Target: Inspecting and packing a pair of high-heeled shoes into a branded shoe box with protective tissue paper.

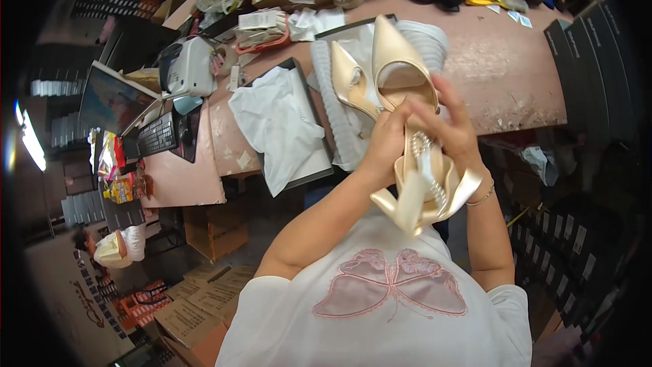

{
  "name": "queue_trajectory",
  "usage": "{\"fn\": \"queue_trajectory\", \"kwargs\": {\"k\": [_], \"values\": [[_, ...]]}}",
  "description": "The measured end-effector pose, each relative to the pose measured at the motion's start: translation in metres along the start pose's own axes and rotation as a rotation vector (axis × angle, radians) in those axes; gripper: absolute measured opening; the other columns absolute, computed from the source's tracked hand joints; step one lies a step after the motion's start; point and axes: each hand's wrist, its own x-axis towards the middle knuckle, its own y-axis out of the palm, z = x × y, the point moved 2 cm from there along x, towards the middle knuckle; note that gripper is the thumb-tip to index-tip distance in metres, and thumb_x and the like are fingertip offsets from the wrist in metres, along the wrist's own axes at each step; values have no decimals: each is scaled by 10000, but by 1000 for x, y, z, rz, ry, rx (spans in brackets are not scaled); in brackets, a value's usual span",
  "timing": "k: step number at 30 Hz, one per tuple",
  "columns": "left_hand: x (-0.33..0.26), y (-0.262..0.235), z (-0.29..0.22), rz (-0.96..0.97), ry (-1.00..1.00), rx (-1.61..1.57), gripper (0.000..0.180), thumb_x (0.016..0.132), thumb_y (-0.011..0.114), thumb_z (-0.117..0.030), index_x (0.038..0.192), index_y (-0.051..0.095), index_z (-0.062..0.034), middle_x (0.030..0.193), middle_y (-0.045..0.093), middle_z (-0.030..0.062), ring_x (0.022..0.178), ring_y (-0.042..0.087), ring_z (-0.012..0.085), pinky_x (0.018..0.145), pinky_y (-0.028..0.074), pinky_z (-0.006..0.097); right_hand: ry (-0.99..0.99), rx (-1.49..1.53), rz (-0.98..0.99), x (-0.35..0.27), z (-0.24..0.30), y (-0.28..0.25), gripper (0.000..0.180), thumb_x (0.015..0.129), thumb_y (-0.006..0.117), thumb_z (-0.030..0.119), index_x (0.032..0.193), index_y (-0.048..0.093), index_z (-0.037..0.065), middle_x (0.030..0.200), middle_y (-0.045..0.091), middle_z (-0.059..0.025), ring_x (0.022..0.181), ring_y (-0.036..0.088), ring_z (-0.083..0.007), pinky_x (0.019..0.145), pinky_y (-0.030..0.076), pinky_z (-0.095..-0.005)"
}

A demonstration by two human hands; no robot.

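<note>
A cream satin high-heeled shoe (399, 49) with a pointed toe is held up in front of my chest, its toe pointing away from me. It carries a large bow (407, 204) and a sparkling strap at the near end. My left hand (387, 141) grips it around the middle from the left side. My right hand (458, 129) holds it from the right, with fingers bent along the opening's edge. The matching shoe (348, 75) lies just left of it on white padded wrapping (339, 122); part of that shoe is hidden behind my left hand.
An open black shoebox (314, 178) with white tissue paper (278, 119) lies left on the pink table (513, 75). Farther left are a label printer (190, 68), keyboard (157, 134) and monitor (115, 98). Dark boxes (601, 61) stand at right. Another person (119, 246) is at far left.
</note>
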Motion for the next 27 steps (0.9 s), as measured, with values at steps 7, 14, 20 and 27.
{"fn": "queue_trajectory", "kwargs": {"k": [7,14,20,27], "values": [[-1,-4,-45,165,151,387,437,993,484,-348,1228,532,17,1138,600,91,1060,577,159,878,474,311,-147,-280,-297,2,11,-6,389,713,691,165,1094,710,241,1407,442,-90,1320,379,-371,1080,356,-457],[-73,-31,-40,204,-8,438,425,985,501,-246,1311,479,26,1220,572,120,1149,540,180,968,449,334,-179,-560,-179,7,8,-13,294,741,663,240,1027,716,278,1386,466,-18,1352,355,-318,1157,152,-548],[-96,-51,-13,39,-80,334,280,957,543,-174,1172,530,4,1065,603,65,994,578,114,885,471,264,-173,-575,-149,3,14,-6,246,729,671,248,968,712,290,1378,475,18,1354,355,-282,1164,97,-574],[-105,-51,-2,-100,-96,288,172,941,594,-165,1031,553,-25,956,586,15,905,538,43,794,460,215,-177,-571,-112,4,24,2,195,724,670,234,912,703,272,1383,471,48,1356,351,-247,1164,65,-594]]}}
